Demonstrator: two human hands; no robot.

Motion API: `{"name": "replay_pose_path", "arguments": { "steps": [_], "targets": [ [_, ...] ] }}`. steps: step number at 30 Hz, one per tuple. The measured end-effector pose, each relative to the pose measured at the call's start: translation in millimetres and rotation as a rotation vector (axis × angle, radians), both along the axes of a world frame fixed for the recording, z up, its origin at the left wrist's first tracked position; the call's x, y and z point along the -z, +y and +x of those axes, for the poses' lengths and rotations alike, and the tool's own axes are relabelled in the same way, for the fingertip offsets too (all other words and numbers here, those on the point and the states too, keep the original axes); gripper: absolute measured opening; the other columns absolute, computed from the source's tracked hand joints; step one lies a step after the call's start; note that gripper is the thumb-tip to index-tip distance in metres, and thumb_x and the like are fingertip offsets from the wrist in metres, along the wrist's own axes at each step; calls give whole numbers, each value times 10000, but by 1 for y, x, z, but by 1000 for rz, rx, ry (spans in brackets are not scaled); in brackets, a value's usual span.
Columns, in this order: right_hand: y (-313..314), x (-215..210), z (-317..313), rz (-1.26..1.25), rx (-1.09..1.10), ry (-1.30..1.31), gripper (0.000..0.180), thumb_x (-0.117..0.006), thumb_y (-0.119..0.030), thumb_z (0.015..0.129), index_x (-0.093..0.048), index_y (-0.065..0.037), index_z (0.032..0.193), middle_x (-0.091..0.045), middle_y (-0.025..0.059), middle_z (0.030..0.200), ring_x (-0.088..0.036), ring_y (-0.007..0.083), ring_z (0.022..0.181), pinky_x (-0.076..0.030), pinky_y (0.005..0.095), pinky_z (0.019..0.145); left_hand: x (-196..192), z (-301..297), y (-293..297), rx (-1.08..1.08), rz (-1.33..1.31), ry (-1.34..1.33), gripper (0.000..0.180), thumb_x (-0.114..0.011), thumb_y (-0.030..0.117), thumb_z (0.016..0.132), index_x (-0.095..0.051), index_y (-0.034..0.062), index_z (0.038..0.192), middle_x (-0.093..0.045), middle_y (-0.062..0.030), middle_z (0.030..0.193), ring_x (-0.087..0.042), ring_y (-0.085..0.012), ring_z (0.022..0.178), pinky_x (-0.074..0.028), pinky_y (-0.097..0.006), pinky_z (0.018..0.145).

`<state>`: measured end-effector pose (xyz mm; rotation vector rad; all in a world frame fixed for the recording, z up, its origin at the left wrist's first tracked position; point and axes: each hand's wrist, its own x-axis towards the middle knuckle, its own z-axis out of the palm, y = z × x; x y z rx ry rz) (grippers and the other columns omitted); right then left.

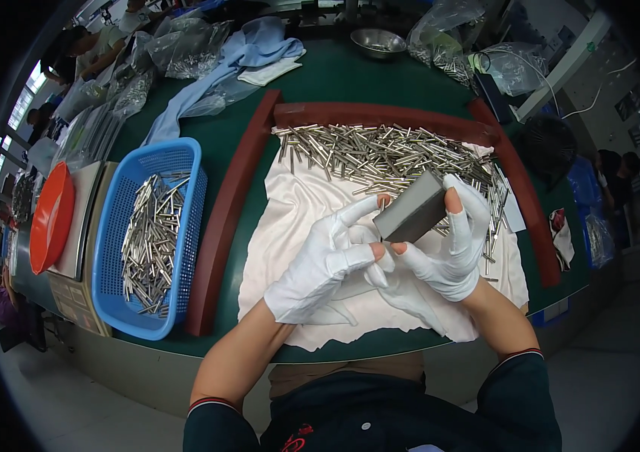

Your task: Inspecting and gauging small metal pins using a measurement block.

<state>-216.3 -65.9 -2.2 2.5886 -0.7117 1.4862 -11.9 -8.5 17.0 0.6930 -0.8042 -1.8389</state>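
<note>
Both hands wear white gloves with some fingertips bare. Between them, above the cloth, a dark grey rectangular block (412,209) is held tilted. My left hand (329,258) is closed at the block's left end, forefinger and thumb tips near its lower left corner. My right hand (452,252) grips the other side, with a finger at the upper right edge and the thumb below. Whether a small part sits between the thumbs I cannot tell. Beneath the hands lies a pale pink cloth (278,226), and beyond them a heap of short metal pins (380,154).
Dark red bars (233,218) frame the cloth at left, back and right. To the left stands a blue basket (104,252) of metal pins, beside a red bowl (52,218). A metal bowl (378,41), blue cloth (260,45) and plastic bags (184,53) lie behind. Other people are further back.
</note>
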Motion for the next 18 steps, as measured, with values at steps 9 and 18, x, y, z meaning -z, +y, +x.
{"name": "replay_pose_path", "arguments": {
  "steps": [9, 18],
  "targets": [
    [1, -2, 1, -14, -3, -7, 935, -839, -262, 681, -343, -35, 1440, -442, 185, 1293, -486, 338, 1131, -433, 446, 912, -1, -3, 0, -12, -21, -65, 736, -633, 63, 879, -222, -31, 1482, -672, -170, 954, -664, -197, 746, -546, -283, 688],
    [-6, -1, -5, -27, 69, -8, 948, -852, -225, 665, -347, -44, 1446, -453, 164, 1281, -480, 316, 1132, -427, 422, 923, -8, 7, -1, -21, 0, -58, 733, -641, 114, 877, -257, 52, 1497, -666, -148, 856, -659, -174, 720, -522, -277, 695]
  ]
}}
